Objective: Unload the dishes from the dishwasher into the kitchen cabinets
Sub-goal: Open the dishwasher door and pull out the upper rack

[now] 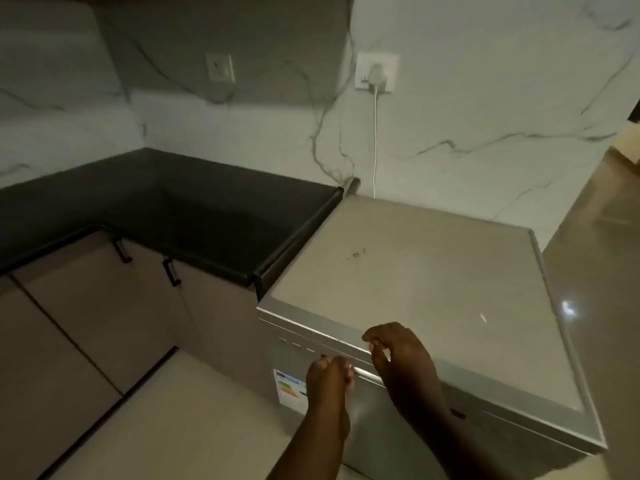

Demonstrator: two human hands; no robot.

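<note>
Freestanding silver dishwasher (415,271) stands against the marbled wall, just right of the dark worktop (156,209), door shut. Both hands are at the top front edge of the door. Left hand (329,375) is curled w/ fingers (341,367) closed round the left part of the handle bar (363,372), knuckles up. Right hand (401,355) sits a bit higher, at the lip where lid meets door; its fingers (375,341) are bent & loosely curled, tips touching the edge, but can't tell whether they actually grip anything. An energy label sticker (289,389) shows on the door front, just left of the left hand. Small dark mark (356,253) on the dishwasher's top, approx. mid-surface. White cable (375,140) runs down the wall from a plug in the socket (377,72) to behind the machine. A second wall plate (220,67) sits further left in shadow. Under the worktop, beige cabinet doors (86,306) w/ black handles (171,271), all closed. Light floor tiles (173,410) below. No dishes in sight.
</note>
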